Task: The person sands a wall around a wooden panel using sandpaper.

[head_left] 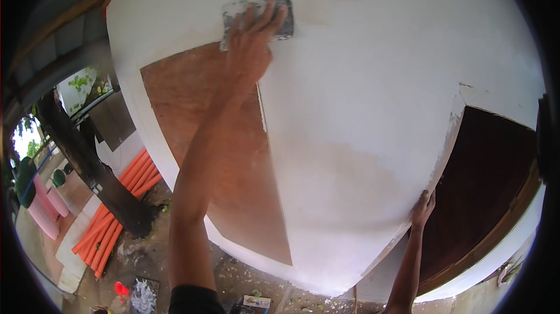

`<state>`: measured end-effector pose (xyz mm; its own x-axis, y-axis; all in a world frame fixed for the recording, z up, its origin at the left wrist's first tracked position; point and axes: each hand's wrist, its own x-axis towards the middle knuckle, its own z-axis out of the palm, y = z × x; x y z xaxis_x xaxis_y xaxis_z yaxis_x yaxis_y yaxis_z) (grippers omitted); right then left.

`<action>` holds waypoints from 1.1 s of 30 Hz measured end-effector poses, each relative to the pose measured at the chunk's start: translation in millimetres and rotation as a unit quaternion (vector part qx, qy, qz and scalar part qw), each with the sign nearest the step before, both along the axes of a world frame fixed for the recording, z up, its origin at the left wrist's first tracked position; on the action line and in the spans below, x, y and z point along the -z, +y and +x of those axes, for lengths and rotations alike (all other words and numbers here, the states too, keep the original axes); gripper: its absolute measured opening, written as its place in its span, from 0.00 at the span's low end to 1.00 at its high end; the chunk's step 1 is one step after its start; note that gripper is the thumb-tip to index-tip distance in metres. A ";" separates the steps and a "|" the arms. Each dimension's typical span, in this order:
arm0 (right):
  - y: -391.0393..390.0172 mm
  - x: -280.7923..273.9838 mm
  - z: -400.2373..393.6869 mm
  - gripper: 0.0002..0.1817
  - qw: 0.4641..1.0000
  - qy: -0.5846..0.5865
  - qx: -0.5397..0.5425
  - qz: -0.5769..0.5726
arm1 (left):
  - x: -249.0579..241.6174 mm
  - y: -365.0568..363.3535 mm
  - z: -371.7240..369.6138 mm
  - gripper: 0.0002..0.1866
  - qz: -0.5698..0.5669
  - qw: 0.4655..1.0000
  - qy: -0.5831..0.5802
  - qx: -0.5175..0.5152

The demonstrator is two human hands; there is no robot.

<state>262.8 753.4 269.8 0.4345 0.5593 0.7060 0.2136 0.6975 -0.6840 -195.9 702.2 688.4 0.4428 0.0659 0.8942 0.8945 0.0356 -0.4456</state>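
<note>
My left hand (pixel 251 46) is raised high at the upper middle, its fingers spread over a flat, roughly square grey plate (pixel 284 25) and pressing it against the white wall (pixel 350 69). White smears and dark patches cover the plate. Lower right, my right hand (pixel 423 208) grips the edge of the white wall beside a dark opening (pixel 478 186), with its fingers curled at the edge. Below the left hand, a reddish-brown panel (pixel 216 121) is set in the wall, partly hidden by my forearm. Faint beige patches (pixel 341 174) mark the white surface.
Orange pipes (pixel 105 238) lie in a bundle at the left beside a dark tree trunk (pixel 96 168). On the ground are a board with white paste (pixel 144 296) and a small red object (pixel 121 289). Pink items (pixel 44 209) stand farther left.
</note>
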 end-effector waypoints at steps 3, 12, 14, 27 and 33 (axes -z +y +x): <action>1.3 4.4 3.0 0.37 1.000 -0.001 0.001 -0.005 | -4.2 -5.9 -13.2 0.40 0.015 0.999 0.032 -0.011; -0.5 -2.6 -2.4 0.37 1.000 0.002 0.013 0.022 | 6.9 -10.4 -7.1 0.43 -0.023 0.999 0.027 -0.017; 3.6 -1.5 -0.8 0.36 1.000 0.003 0.009 0.024 | 6.3 -9.6 1.2 0.43 -0.022 0.998 0.051 0.004; -5.9 -4.1 -2.0 0.33 1.000 0.003 -0.008 -0.004 | 5.4 -23.3 -96.3 0.43 -0.069 0.997 -0.014 -0.016; 2.2 1.9 2.2 0.36 1.000 0.007 -0.008 0.005 | 6.7 -12.0 -189.3 0.43 -0.028 0.994 -0.077 -0.070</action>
<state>264.9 755.6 267.9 0.4351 0.5591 0.7057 0.1935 0.7074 -0.6798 -385.2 690.3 681.7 0.2833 0.1687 0.9441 0.9403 0.1444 -0.3080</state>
